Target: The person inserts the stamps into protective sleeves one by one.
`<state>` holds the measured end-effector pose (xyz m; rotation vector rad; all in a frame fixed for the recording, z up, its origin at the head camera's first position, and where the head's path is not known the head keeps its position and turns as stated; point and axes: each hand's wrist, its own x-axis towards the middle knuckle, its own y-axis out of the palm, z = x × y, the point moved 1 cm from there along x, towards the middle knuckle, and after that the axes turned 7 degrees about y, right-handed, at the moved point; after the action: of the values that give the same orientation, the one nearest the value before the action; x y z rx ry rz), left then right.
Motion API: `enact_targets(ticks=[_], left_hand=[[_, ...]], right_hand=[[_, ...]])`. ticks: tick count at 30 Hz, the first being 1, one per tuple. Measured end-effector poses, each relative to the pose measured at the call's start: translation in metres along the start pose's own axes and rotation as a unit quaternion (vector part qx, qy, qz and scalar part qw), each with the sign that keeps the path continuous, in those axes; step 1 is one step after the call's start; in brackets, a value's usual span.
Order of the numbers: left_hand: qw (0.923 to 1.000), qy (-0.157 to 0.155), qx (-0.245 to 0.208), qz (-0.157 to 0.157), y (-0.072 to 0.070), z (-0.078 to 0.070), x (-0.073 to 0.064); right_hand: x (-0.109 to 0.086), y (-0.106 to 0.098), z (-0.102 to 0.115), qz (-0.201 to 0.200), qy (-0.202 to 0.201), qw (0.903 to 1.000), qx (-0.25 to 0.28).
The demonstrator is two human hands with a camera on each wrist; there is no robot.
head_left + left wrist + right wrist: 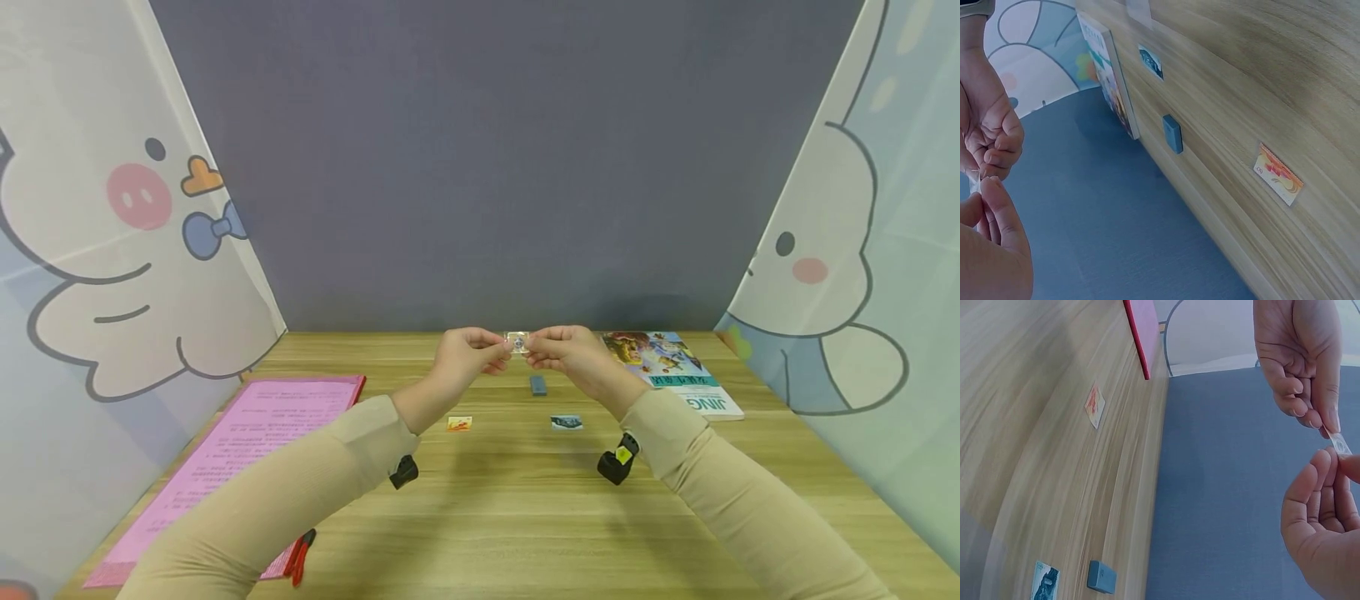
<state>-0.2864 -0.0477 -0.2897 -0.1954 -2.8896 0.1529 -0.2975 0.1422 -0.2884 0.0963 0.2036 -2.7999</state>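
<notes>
Left hand (467, 353): I saw it pinch one edge of the small card (517, 342).
Right hand (573, 353): it pinched the opposite edge.
Card position: between both hands, raised above the table (495, 533).
Tabletop: orange stamp (460, 423), blue stamp (566, 422), gray block (537, 386) lay apart.

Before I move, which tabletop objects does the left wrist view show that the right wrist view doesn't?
Only the left wrist view shows the illustrated book. Only the right wrist view shows part of the red-edged pink folder. Both show the orange postage stamp, the teal postage stamp, the blue-grey block, and the left hand and right hand pinching a small stamp-like piece.
</notes>
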Motion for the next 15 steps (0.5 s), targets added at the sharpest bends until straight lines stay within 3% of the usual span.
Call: enact_targets(ticks=[15], left_hand=[[0.9999, -0.012, 0.0, -0.003, 0.003, 0.0021, -0.0006]], right_hand=[[-0.0021, 0.0036, -0.0044, -0.027, 0.001, 0.9996, 0.004]])
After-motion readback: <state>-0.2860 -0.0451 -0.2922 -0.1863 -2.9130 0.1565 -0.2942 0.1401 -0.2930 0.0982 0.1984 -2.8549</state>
